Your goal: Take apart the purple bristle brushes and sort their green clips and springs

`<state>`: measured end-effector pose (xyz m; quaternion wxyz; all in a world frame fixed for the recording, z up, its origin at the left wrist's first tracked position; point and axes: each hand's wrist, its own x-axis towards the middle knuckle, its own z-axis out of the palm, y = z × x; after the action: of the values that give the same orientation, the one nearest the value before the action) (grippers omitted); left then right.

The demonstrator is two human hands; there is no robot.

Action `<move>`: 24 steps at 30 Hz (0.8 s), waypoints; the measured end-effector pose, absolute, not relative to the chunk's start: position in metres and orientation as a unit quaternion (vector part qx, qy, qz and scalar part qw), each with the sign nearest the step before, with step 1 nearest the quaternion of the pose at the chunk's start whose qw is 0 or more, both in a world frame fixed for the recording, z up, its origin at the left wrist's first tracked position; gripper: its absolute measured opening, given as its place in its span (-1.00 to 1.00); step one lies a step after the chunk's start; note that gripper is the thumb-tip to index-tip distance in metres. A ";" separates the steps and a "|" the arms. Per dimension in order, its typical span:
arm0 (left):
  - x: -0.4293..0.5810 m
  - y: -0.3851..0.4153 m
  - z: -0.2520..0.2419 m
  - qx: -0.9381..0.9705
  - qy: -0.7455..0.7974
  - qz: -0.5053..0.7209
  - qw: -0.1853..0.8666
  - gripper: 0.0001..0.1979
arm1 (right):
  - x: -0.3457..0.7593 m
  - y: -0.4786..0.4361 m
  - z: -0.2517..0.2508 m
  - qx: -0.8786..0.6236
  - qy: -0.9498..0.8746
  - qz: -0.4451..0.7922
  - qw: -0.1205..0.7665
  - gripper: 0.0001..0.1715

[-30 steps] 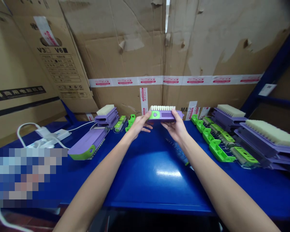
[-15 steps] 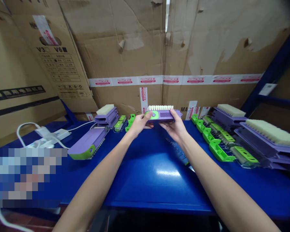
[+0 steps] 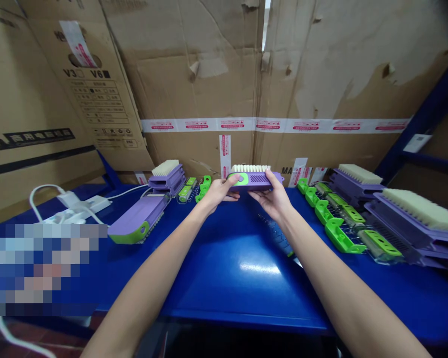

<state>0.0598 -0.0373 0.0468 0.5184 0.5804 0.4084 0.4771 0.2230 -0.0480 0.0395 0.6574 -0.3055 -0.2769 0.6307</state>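
Observation:
Between my hands, above the blue table, is a purple brush (image 3: 257, 182) with cream bristles on top and a green end on the left. My left hand (image 3: 223, 191) grips the green end, thumb on its front. My right hand (image 3: 273, 195) clasps the other end, with the thumb on the front and fingers beneath. Below my right forearm lie small clear parts (image 3: 278, 236) with a bit of green, partly covered by the arm. Green end caps (image 3: 205, 188) rest just left of my left hand.
A purple and green brush (image 3: 138, 219) lies at left, near stacked purple bodies (image 3: 168, 176) and a white power strip (image 3: 93, 205). On the right are green caps (image 3: 339, 236), clear-and-green pieces (image 3: 381, 244) and purple bristled bodies (image 3: 414, 223). Cardboard (image 3: 209, 89) stands behind the table (image 3: 209, 278).
The whole view has shifted slightly. Both hands keep their hold on the brush, whose pose looks nearly the same.

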 end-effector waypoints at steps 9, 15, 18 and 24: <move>0.057 -0.030 0.040 0.580 0.353 0.517 0.520 -0.34 | 0.220 -0.051 0.043 -0.266 -0.293 0.652 0.647 -0.59; 0.055 -0.030 0.041 0.595 0.325 0.509 0.530 -0.32 | 0.221 -0.052 0.043 -0.258 -0.311 0.657 0.636 -0.60; 0.053 -0.030 0.040 0.602 0.311 0.500 0.539 -0.32 | 0.221 -0.052 0.042 -0.255 -0.308 0.669 0.626 -0.59; 0.054 -0.030 0.040 0.612 0.294 0.509 0.530 -0.33 | 0.222 -0.052 0.043 -0.249 -0.305 0.678 0.620 -0.59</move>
<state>0.0540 -0.0299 0.0397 0.5297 0.6116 0.2936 0.5091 0.2221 -0.0518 0.0428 0.6204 -0.2487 -0.3054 0.6783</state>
